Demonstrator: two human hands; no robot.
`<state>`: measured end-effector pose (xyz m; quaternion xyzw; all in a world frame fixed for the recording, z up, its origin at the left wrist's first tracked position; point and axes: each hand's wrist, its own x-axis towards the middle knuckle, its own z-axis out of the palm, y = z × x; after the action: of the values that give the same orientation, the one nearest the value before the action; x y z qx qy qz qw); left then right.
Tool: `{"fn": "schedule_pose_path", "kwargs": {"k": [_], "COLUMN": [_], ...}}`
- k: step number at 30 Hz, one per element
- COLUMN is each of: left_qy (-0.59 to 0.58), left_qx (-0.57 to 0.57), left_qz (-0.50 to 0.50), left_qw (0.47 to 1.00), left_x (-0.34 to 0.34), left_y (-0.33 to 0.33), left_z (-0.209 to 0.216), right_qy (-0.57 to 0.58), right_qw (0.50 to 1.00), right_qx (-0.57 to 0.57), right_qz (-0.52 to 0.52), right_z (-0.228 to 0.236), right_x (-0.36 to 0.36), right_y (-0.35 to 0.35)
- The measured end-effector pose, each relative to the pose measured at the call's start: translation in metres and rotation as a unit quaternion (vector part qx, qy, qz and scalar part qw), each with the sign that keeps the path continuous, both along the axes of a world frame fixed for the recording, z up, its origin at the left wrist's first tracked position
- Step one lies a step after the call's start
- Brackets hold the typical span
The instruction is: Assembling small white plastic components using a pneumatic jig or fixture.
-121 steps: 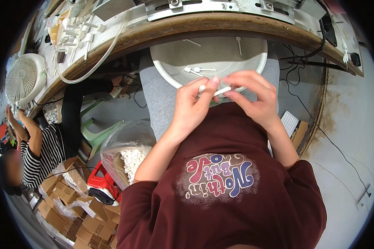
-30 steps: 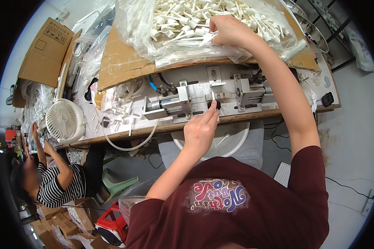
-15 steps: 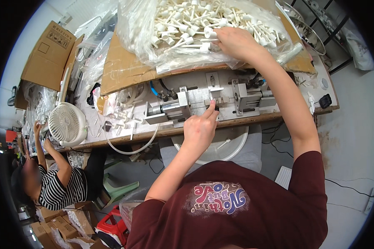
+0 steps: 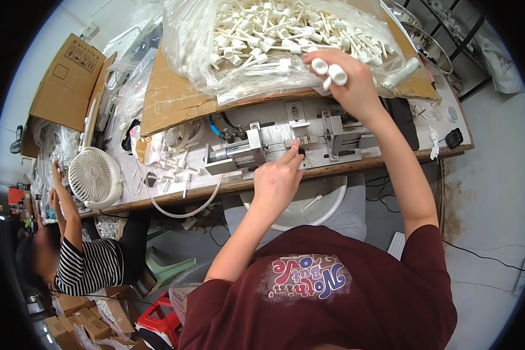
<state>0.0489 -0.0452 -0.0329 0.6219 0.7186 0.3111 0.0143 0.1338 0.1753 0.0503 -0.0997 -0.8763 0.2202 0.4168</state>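
Note:
My right hand (image 4: 356,81) is closed around a few white plastic pieces with round cup heads (image 4: 337,74) and thin stems, held above the front edge of the cardboard. Behind it, a heap of similar white pieces (image 4: 262,35) lies in a clear plastic bag on the cardboard. With its index finger stretched out, my left hand (image 4: 277,181) touches the small metal block (image 4: 309,140) in the middle of a metal clamping fixture. Its other fingers are partly bent, and I see nothing held in them. Metal cylinder units (image 4: 236,154) flank the block.
Left of the fixture, loose white parts (image 4: 169,166) and a white fan (image 4: 94,177) stand on the bench. A white basket (image 4: 315,213) sits at my lap, below the bench edge (image 4: 332,170). Another person in a striped shirt (image 4: 90,265) works at the far left.
My right hand has lifted off the heap and come nearer to the fixture, now with white pieces in it. My left hand stays at the metal block, nearly unmoved.

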Motion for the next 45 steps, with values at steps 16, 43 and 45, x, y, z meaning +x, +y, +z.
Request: {"fn": "schedule_pose_path", "kwargs": {"k": [16,43,45], "left_qy": [-0.463,0.044,0.02], "left_qx": [0.069,-0.016,-0.017], "left_qz": [-0.099,0.007,-0.003], "left_qw": [0.878,0.999,1.0], "left_x": [0.01,0.0,-0.001], "left_y": [-0.022,-0.002,-0.004], "left_z": [0.054,0.002,0.006], "right_qy": [-0.001,0.041,0.035], "right_qw": [0.998,0.82,0.808], "right_qx": [0.019,-0.571,-0.589], "right_qz": [0.06,0.011,0.009], "right_z": [-0.043,-0.063,-0.063], "right_x": [0.057,0.074,0.073], "right_y": [-0.111,-0.117,-0.117]}}
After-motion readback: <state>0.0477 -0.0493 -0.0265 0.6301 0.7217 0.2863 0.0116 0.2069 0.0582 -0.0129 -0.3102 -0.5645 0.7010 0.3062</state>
